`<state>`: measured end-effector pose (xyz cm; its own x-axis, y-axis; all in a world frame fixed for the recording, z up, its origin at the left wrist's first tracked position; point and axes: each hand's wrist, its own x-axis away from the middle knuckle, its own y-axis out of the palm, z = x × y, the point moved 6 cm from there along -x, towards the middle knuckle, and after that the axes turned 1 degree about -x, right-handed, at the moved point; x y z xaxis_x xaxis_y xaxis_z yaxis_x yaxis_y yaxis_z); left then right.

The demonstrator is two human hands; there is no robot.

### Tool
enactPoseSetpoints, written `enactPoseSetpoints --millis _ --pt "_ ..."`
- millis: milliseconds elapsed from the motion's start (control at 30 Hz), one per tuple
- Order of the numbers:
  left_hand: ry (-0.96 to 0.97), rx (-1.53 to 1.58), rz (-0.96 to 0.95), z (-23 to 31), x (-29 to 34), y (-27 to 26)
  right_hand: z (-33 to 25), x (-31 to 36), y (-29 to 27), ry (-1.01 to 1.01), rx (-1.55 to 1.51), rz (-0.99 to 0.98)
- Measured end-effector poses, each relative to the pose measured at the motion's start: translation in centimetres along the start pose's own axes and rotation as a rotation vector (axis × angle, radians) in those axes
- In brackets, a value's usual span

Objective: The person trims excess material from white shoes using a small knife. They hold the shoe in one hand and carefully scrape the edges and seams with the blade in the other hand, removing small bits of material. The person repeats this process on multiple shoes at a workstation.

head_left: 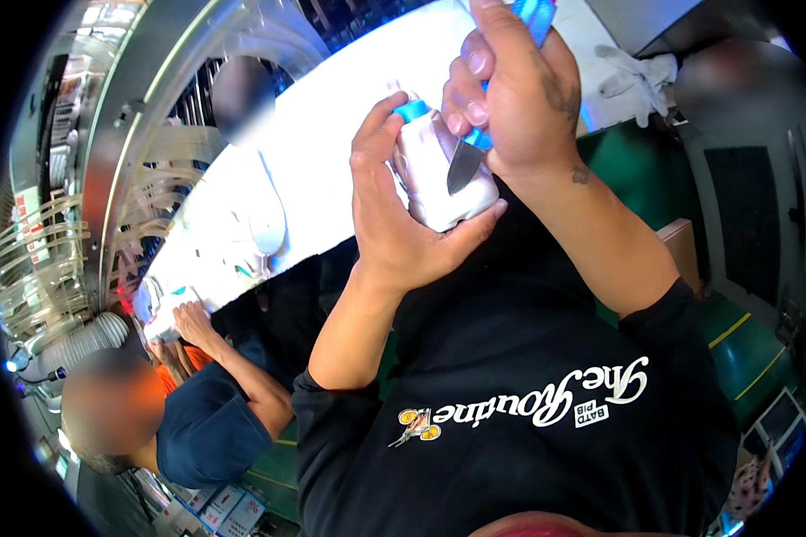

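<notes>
My left hand [390, 215] is closed round a white, rounded plastic container [428, 166], fingers on its far left side and thumb under its near end. A blue piece [411, 110] sits at the container's far end, beside my fingertips. In my right hand [530, 103] I grip a small knife [465, 168] by its blue handle, which shows above and below my fist. The dark, curved blade points down toward me and lies across the container's right side. Whether its edge touches the plastic I cannot tell.
A brightly lit white worktable [322, 152] runs from far right to near left. White gloves [636, 80] lie at its right end. Left of me a co-worker in a dark blue shirt [210, 425] handles a white part [172, 313]. Curved clear guards [184, 152] line the far side.
</notes>
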<state>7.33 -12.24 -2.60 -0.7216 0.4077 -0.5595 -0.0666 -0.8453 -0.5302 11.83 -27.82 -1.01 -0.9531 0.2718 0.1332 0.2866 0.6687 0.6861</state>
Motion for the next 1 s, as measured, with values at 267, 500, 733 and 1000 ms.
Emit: enactPoseSetpoints --millis 267,500,733,1000 --pt "0.12 -0.096 -0.027 -0.5 0.0 0.4 -1.9 -6.6 -8.8 -0.483 1.246 -0.015" --pt "0.124 -0.087 0.064 -2.7 0.5 3.9 -2.5 -2.6 -10.4 -0.579 1.13 -0.323" --pt "-0.278 -0.161 -0.329 -8.4 2.6 3.9 -2.4 5.5 -8.2 -0.022 1.252 -0.452" --pt "-0.324 0.008 -0.308 -9.9 4.1 3.7 -0.9 4.1 -10.2 0.032 1.071 -0.455"
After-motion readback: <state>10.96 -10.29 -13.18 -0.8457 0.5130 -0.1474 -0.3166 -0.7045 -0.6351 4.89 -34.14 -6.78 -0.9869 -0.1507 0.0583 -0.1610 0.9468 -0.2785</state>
